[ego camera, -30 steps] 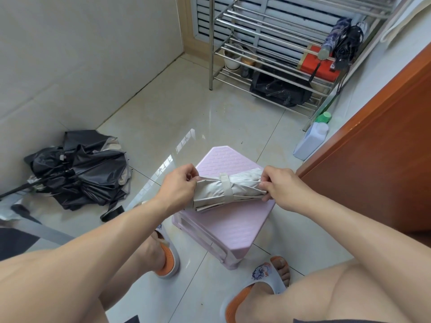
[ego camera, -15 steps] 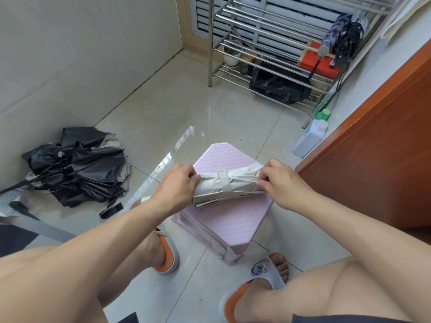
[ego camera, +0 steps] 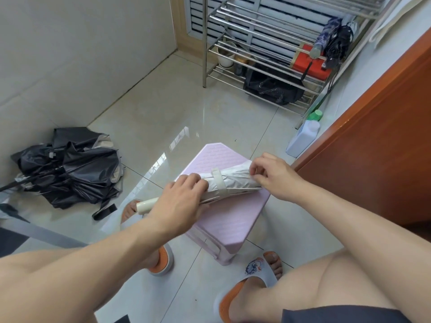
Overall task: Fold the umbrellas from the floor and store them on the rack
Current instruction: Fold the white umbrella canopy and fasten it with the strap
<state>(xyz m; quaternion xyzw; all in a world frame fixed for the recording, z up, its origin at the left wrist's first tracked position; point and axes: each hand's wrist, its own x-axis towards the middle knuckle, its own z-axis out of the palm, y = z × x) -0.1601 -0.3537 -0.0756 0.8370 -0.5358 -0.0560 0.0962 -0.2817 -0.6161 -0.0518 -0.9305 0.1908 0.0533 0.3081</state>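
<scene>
A folded silver-grey umbrella (ego camera: 233, 179) with a cream strap around it lies across the pink stool (ego camera: 224, 215). My left hand (ego camera: 180, 197) grips its handle end, and the cream handle sticks out to the left. My right hand (ego camera: 271, 174) pinches the fabric at the tip end. An unfolded black umbrella (ego camera: 70, 173) lies crumpled on the floor at the left by the wall. The metal rack (ego camera: 263, 43) stands at the back, with two folded umbrellas (ego camera: 333, 40) on its right side.
A red box (ego camera: 310, 65) and a black bag (ego camera: 272, 89) sit on the rack's shelves. A white bottle (ego camera: 303, 137) with a green cap stands by the orange-brown door (ego camera: 373, 148) on the right. My sandalled feet flank the stool on the tiled floor.
My left hand slid down toward the handle end, baring the cream handle. The umbrella now rests tilted on the stool, and my right hand shifted to its tip.
</scene>
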